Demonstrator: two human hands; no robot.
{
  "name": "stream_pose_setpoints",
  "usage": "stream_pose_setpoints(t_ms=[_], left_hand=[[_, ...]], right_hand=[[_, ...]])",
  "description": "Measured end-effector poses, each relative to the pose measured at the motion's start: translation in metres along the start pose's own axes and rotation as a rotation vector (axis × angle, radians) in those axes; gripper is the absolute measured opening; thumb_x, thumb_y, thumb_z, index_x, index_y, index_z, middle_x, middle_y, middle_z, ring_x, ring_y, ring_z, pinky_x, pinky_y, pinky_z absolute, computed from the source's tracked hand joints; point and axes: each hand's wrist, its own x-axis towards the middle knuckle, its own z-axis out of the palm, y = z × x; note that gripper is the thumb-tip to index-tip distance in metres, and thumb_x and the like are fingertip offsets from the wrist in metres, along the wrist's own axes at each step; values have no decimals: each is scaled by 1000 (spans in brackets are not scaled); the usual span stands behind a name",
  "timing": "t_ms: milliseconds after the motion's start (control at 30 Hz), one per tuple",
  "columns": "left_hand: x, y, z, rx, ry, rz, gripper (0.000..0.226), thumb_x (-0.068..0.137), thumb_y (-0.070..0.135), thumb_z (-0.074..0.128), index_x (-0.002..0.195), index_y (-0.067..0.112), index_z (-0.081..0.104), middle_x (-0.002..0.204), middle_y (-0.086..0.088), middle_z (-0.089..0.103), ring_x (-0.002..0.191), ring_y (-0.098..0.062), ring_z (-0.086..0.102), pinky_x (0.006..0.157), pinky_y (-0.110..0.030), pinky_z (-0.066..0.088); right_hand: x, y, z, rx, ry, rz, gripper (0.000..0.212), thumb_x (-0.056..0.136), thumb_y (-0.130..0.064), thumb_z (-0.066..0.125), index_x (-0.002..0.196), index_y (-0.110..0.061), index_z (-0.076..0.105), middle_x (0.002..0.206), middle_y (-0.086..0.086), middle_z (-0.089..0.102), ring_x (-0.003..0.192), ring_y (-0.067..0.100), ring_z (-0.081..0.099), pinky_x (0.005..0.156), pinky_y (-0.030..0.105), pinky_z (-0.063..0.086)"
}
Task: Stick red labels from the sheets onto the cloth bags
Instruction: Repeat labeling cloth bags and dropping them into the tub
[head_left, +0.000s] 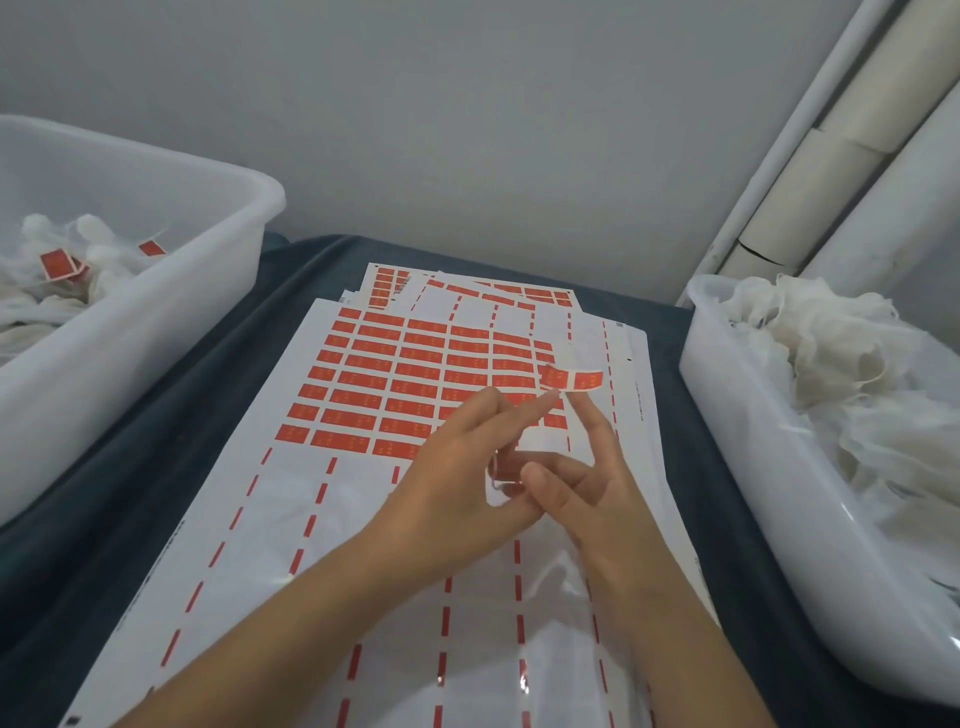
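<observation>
We see a peeled red label (573, 380) stuck on the tips of two outstretched fingers, one from the left hand (457, 467), one from the right hand (587, 488), held above the top label sheet (363, 374). Neither hand really grips it; it hangs by its adhesive. The other fingers curl around something small and shiny between the palms, which we can't identify.

Risks, as we judge them: the label is already curling on its left end, so it could fold onto itself or stick harder to one finger and tear when pulled off. It could also drop sticky side down back onto the sheet.

No cloth bag is in either hand that we can tell. Unlabelled cloth bags (810, 353) sit in the right bin (727, 395); labelled bags (57, 270) lie in the left bin (156, 291). More sheets (467, 286) are fanned behind, all on a dark cloth (218, 364). The right bin's wall stands between the hands and the next bag.
</observation>
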Motion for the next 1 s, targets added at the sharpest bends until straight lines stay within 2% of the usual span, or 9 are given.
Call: stream_pose_setpoints(t_ms=[67,233,400,500,600,700,833,1000], left_hand=[[-1,-2,1,18,-15,34,78,73,19,75,118,57,24,86,28,39,95,13,38,78,2,36],[-2,-6,3,106,-70,57,85,73,20,77,122,55,17,93,34,35,102,18,33,81,7,30],[1,-6,-3,122,-94,19,74,78,33,70,125,55,18,98,39,32,104,21,30,81,7,32],[3,-4,-7,55,-109,-31,50,79,38,67,108,59,32,101,40,35,102,17,35,76,0,41],[6,-7,-10,-1,-78,-99,27,85,29,64,88,48,43,90,31,44,90,7,46,70,1,39],[9,-8,-13,48,-92,-143,16,87,27,60,83,39,51,79,30,46,75,1,52,69,3,37],[10,-7,-15,-31,-52,-213,21,85,27,63,74,41,53,75,27,52,72,-1,54,64,3,39],[12,-7,-20,-116,29,-312,23,83,28,65,69,41,53,73,24,55,70,-4,55,57,1,41]], right_hand=[[0,2,2,15,-19,13,74,59,-47,67,122,-55,29,93,-23,70,95,-4,64,71,10,52],[0,3,3,9,-25,-1,71,63,-35,69,119,-57,31,92,-7,72,95,6,66,70,11,51],[2,2,-7,-42,76,-48,69,65,-36,69,119,-54,31,89,-11,72,93,2,66,64,3,46],[3,2,-15,-130,149,-93,67,67,-35,69,119,-51,31,90,-19,70,92,-3,64,65,0,44],[4,3,-17,-191,231,-116,61,67,-36,69,115,-51,34,90,-30,67,91,-13,60,61,-4,40],[5,3,-19,-272,301,-145,58,66,-39,68,112,-53,35,85,-44,60,89,-22,55,60,-8,35],[4,2,-19,-322,376,-170,64,65,-42,68,120,-46,35,83,-52,53,88,-23,54,56,-2,41],[1,-7,-23,-192,506,-124,37,59,-64,60,95,-58,51,92,-39,59,91,-17,56,61,5,39]])
